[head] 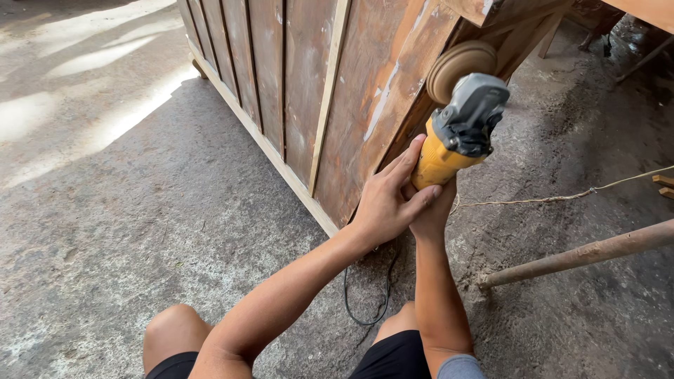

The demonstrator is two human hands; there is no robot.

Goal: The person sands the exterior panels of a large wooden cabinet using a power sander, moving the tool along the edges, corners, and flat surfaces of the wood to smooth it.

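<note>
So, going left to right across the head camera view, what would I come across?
Sunlit concrete floor → wooden panel → left hand → yellow and grey sander held in both hands → thin cord → rusty metal bar.

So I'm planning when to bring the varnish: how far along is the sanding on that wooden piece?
Partly done, it seems. Pale, bare streaks on the wooden panel look already sanded. In hand: the left hand and right hand grip the yellow grinder, its sanding disc at the slanted edge. Left: the slats further back are dark and patchy, apparently unsanded.
</note>
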